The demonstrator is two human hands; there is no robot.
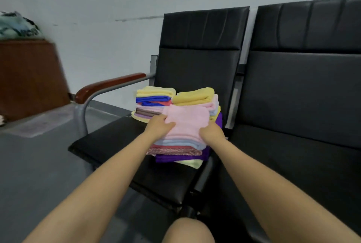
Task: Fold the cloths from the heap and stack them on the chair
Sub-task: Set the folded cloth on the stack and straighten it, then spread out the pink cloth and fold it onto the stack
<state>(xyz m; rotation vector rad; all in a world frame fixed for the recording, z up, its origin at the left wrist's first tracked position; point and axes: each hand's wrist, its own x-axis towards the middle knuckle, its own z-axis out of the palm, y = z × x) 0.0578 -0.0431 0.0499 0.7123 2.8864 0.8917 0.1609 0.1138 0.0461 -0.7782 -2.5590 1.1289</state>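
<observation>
A folded pink cloth [186, 122] lies on top of the nearest stack of folded cloths [178, 150] on the black chair seat [109, 143]. My left hand [159, 125] holds the pink cloth's left edge, thumb on top. My right hand [212, 132] grips its right edge. Behind stand two more stacks: one topped with pale yellow over blue [154, 98], the other topped with a yellow cloth [194, 96]. The heap of unfolded cloths is not in view.
The chair has a red-brown wooden armrest [109, 85] on a grey metal frame at the left. A second black chair [304, 90] adjoins on the right. A brown cabinet [29, 78] with a patterned bundle on top stands far left. My knee [188, 231] shows at the bottom.
</observation>
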